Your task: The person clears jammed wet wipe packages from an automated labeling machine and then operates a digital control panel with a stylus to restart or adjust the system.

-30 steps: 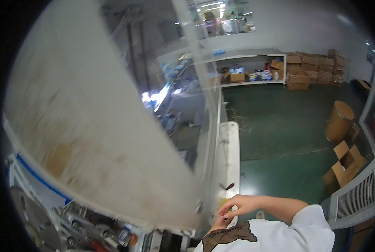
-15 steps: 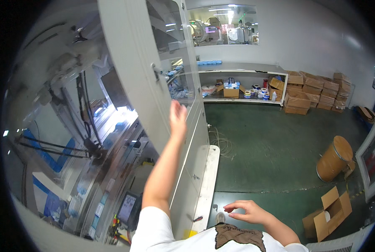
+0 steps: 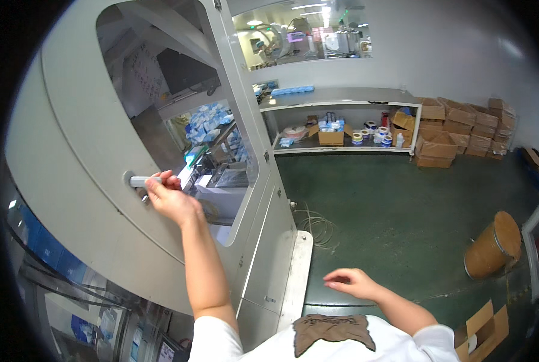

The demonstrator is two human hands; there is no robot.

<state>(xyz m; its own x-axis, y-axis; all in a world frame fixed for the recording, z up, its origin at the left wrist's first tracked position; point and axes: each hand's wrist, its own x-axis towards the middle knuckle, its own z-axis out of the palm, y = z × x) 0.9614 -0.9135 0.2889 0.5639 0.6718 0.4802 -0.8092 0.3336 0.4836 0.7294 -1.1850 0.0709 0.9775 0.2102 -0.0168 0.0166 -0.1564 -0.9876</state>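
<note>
My left hand (image 3: 172,199) is closed round the pale grey lever handle (image 3: 138,181) of a large white machine door (image 3: 88,120). Part of that handle is hidden by my fingers. A keyhole-like metal fitting sits just below the handle. The door carries a big rounded window (image 3: 155,60), through which a heap of blue and white pieces (image 3: 208,123) and machine parts show. Above the green floor, in front of my body, hangs my right hand (image 3: 354,283), with loosely curved fingers, touching nothing.
Coiled pale tubing (image 3: 318,229) lies beside the machine's white base (image 3: 296,259). At the back stands a metal shelf bench (image 3: 348,96) with tape rolls and boxes. Stacked cartons (image 3: 441,145) line the wall. A brown drum (image 3: 492,244) and an open carton (image 3: 486,332) are at right.
The left hand has moved left and taken hold of the handle. The door now spreads across the left side, covering much of the machine interior. The view has shifted slightly.
</note>
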